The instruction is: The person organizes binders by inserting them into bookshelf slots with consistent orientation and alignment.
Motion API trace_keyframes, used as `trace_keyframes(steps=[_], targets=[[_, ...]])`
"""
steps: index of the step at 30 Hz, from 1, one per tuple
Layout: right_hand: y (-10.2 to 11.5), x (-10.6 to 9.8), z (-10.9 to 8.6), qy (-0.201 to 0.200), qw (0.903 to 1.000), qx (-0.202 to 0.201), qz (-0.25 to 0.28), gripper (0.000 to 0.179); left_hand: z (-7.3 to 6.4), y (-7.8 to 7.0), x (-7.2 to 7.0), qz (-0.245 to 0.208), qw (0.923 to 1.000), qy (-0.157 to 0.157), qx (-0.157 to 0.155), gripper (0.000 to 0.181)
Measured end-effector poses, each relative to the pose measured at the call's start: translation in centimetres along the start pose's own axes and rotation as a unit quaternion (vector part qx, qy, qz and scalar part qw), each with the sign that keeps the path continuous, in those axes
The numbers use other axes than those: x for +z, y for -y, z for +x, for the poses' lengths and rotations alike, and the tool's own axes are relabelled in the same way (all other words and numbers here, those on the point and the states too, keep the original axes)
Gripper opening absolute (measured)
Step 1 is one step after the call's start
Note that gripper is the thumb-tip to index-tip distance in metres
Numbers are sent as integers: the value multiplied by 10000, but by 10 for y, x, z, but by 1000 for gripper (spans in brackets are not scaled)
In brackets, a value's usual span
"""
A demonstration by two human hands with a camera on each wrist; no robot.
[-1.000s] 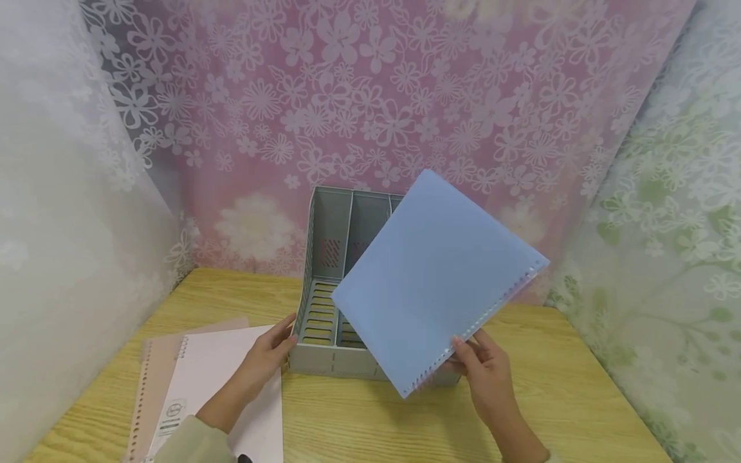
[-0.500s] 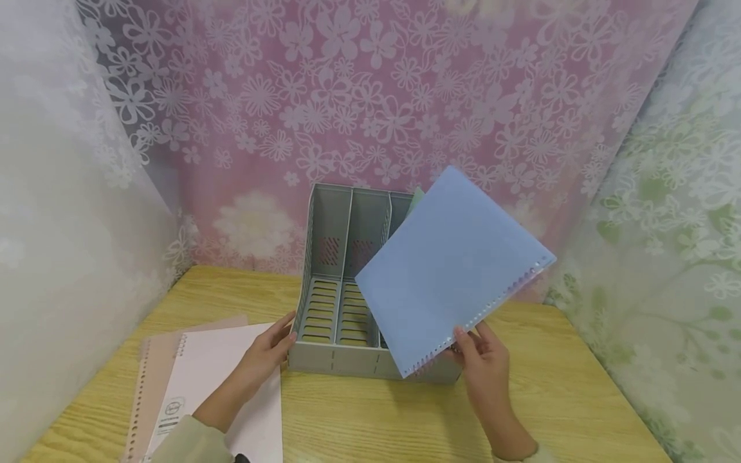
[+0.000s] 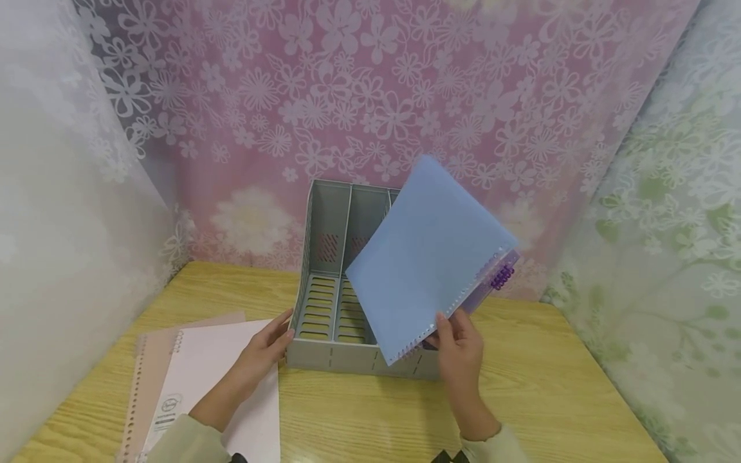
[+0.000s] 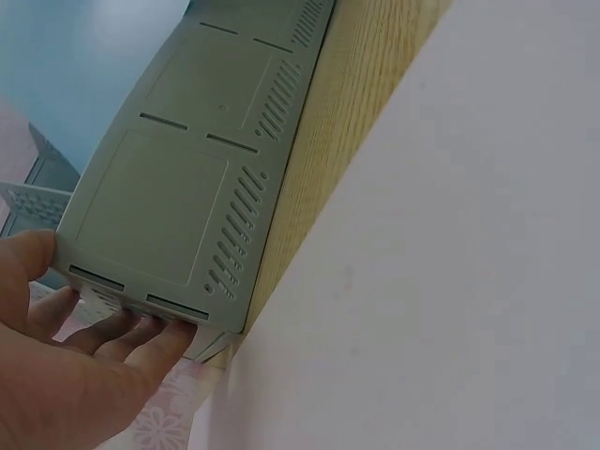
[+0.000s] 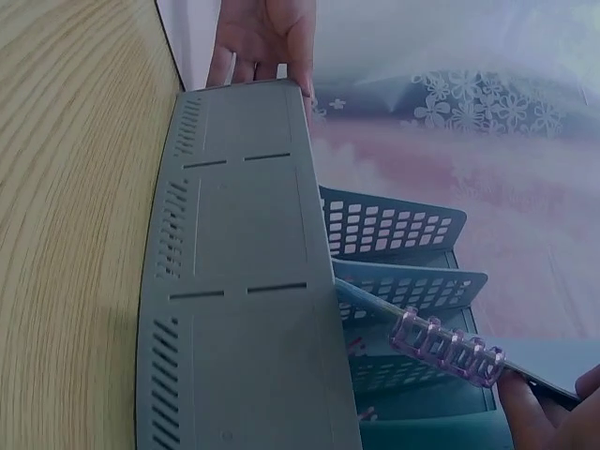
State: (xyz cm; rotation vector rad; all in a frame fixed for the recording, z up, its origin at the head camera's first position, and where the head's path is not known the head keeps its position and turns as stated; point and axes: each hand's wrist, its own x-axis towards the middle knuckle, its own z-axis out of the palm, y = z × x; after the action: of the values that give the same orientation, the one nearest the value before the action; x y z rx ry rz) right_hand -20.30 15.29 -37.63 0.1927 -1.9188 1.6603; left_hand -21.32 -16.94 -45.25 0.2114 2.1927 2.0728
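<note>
A: Report the right hand.
B: Right hand (image 3: 460,350): pinching the blue notebook (image 3: 425,251) at its punched edge, thumb on the facing cover. Purple rings (image 3: 502,276) show at that edge.
A: Where is the notebook?
B: Tilted, corner downward, in front of the right part of the grey rack (image 3: 341,357). Whether its lower corner touches the rack, I cannot tell.
A: Left hand?
B: Left hand (image 3: 260,352): gripping the rack's near left corner, thumb at the front edge, fingers against the outer side wall.
A: Condition of the rack?
B: Upright on the wooden table (image 3: 359,418). Slotted floor, divided into compartments; those on the right are largely hidden by the notebook.
A: Other items?
B: To the left, a white notebook (image 3: 214,357) lies partly over a tan notebook (image 3: 147,366). The left forearm passes above the white one. Behind everything hangs a pink flowered curtain (image 3: 347,96).
</note>
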Motion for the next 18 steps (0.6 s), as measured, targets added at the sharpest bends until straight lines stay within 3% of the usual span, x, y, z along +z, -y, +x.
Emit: trace_keyframes(steps=[6, 12, 18], targets=[[0, 13, 0, 45, 9999, 63, 102, 17, 0, 1, 0, -17, 10000, 28, 53, 62], [20, 22, 0, 188, 9998, 88, 74, 17, -1, 1, -1, -66, 10000, 58, 43, 62], [5, 30, 3, 415, 9989, -52, 198, 35, 0, 3, -1, -82, 10000, 37, 23, 62]])
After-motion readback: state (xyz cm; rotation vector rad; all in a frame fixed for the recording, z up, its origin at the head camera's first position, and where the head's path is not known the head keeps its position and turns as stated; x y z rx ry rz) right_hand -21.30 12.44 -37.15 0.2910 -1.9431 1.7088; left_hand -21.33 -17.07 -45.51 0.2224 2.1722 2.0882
